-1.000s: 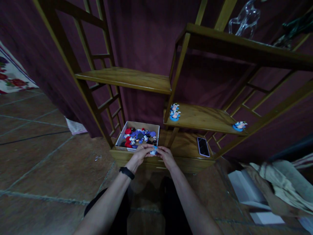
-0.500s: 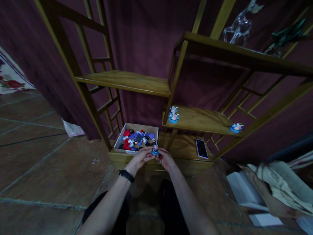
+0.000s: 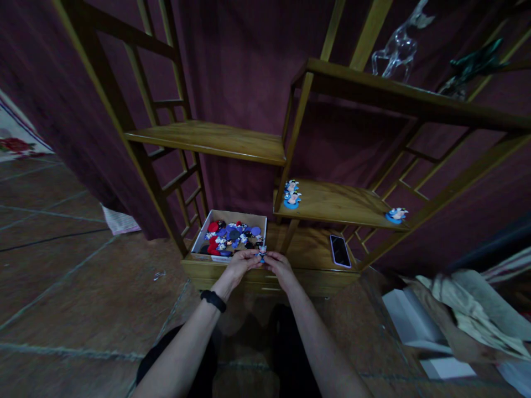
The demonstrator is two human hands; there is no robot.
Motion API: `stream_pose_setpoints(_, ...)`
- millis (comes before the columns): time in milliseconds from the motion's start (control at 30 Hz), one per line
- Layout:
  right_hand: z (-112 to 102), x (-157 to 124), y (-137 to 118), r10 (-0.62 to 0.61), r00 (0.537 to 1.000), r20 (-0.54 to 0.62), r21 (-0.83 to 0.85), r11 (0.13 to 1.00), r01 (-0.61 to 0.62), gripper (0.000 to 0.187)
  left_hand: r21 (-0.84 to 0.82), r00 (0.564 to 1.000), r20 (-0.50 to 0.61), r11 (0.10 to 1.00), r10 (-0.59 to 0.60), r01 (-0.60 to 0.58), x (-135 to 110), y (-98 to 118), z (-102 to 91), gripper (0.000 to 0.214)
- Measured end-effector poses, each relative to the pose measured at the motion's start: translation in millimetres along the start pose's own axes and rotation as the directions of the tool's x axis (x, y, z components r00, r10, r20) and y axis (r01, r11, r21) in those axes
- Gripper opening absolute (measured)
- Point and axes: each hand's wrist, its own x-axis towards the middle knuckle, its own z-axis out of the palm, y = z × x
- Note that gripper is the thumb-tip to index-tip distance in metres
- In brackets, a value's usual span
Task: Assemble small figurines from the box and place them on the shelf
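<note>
Holding a small toy (image 3: 263,252) with left hand (image 3: 241,262) and right hand (image 3: 279,265) together, near a box (image 3: 202,231) of other toys (image 3: 234,235).

I can't read any words or numbers here. The front of the open box (image 3: 212,258) is too small and dim for me to make out any letters. I can't read anything on the phone (image 3: 341,251) either.

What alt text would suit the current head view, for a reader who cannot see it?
The left hand and right hand hold a small figurine near an open box of colourful pieces. Three figurines stand on a wooden shelf; a phone lies below.
</note>
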Motion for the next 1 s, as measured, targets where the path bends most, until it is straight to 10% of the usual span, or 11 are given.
stream_pose_setpoints(433, -1.9, -11.3, -9.9, -0.004, 0.999, -0.039, -0.030, 1.000, 0.003, 0.038, -0.026, 1.000, 0.005, 0.999, -0.022, 0.022, -3.4, 1.2, 0.7, 0.029)
stream_pose_setpoints(1000, -2.9, -33.9, -9.8, -0.390, 0.921, -0.004, -0.475, 0.811, 0.341, 0.022, 0.221, 0.987, 0.154, 0.975, -0.037, 0.002, -21.3, 10.7, 12.0, 0.039)
